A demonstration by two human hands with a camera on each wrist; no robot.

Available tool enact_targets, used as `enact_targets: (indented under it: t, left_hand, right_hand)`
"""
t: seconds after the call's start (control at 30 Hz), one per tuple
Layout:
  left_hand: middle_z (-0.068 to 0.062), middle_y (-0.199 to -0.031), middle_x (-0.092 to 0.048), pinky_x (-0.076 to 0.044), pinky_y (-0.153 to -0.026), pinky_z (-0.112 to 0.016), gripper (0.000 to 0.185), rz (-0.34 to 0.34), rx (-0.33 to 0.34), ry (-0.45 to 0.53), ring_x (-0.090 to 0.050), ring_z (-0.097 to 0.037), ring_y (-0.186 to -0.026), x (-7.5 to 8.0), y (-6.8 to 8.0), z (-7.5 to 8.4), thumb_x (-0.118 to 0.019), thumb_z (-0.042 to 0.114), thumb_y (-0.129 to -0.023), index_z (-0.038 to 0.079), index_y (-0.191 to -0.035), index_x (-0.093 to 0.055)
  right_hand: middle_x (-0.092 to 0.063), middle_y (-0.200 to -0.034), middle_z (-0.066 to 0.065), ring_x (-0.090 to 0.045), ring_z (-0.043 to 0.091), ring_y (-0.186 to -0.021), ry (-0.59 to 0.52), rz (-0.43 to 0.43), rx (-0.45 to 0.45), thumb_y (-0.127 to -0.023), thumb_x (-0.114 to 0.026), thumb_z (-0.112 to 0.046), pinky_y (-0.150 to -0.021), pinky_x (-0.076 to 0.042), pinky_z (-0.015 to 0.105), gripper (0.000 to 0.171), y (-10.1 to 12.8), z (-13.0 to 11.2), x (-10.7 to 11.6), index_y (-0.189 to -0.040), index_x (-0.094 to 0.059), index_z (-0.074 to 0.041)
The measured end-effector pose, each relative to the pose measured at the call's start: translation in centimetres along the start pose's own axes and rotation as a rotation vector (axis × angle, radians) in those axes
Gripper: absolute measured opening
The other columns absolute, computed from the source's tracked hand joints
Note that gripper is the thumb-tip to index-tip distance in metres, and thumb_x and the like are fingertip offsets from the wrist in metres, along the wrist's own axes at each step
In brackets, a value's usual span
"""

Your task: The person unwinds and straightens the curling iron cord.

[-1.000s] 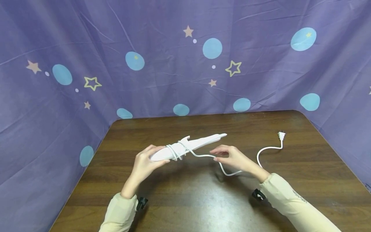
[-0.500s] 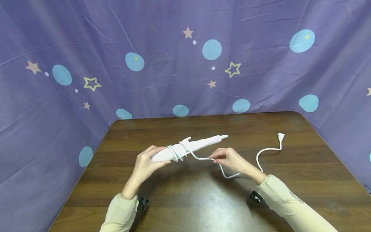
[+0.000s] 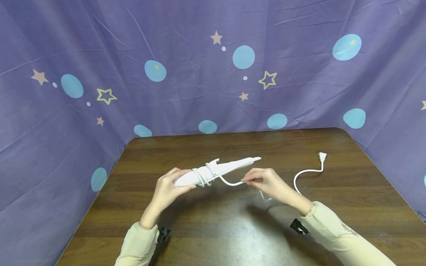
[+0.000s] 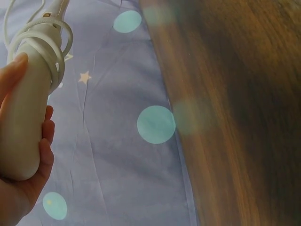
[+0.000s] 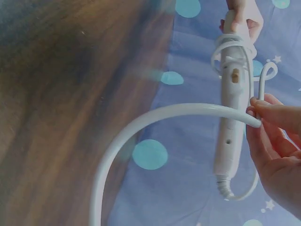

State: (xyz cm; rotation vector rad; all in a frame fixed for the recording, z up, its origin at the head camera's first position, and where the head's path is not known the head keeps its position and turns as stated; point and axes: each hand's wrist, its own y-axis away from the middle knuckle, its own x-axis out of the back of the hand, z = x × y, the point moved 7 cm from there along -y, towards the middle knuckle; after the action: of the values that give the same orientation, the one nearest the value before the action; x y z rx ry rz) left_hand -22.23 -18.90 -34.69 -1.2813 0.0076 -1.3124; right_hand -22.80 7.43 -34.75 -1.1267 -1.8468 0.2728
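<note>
A white curling iron (image 3: 233, 165) is held up above the table, slightly tilted. My left hand (image 3: 170, 186) grips its thick rounded end, the thumb along one side in the left wrist view. Several turns of white cord (image 4: 41, 48) loop round its middle, near a small raised lever (image 3: 214, 161). The cord leaves the thin end (image 5: 224, 184) and runs back along the body. With thumb and fingertips, my right hand (image 3: 270, 183) pinches the loose stretch of cord (image 3: 232, 183) to the right of the iron. Part of the cord is hidden behind that hand and forearm.
The cord's tail ends in a white two-pin plug (image 3: 322, 156) on the right side of the brown wooden table (image 3: 213, 236). A purple patterned curtain (image 3: 186, 99) hangs behind and beside the table. Black wrist mounts (image 3: 164, 234) sit by both sleeves.
My right hand has closed its fingertips on the cord and then moved slightly right, lifting the cord off the table near it. The left hand stays put; the iron's thin end dips a little.
</note>
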Motion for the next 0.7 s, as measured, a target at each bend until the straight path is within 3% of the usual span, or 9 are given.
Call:
enact_targets:
  t: [0.37, 0.7]
  left_hand:
    - [0.004, -0.08, -0.061, -0.037, -0.058, -0.016, 0.046, -0.028, -0.007, 0.008, -0.05, -0.005, -0.066, -0.3, 0.0, 0.4, -0.083, 0.022, -0.053, 0.009, -0.094, -0.068]
    - [0.005, -0.08, -0.06, -0.035, -0.056, -0.014, 0.044, -0.053, -0.018, -0.007, -0.048, -0.004, -0.064, -0.4, 0.0, 0.7, -0.082, 0.024, -0.054, 0.01, -0.093, -0.068]
  right_hand:
    - [-0.065, -0.079, 0.003, -0.06, 0.015, -0.074, 0.056, 0.117, 0.048, -0.066, -0.066, 0.016, -0.069, -0.042, 0.013, 0.023, -1.0, -0.9, 3.3, -0.081, -0.069, -0.001]
    - [-0.066, -0.08, 0.004, -0.06, 0.016, -0.075, 0.084, 0.174, 0.01, -0.068, -0.064, 0.017, -0.069, -0.043, 0.014, 0.024, -2.1, 0.0, 5.9, -0.084, -0.069, 0.0]
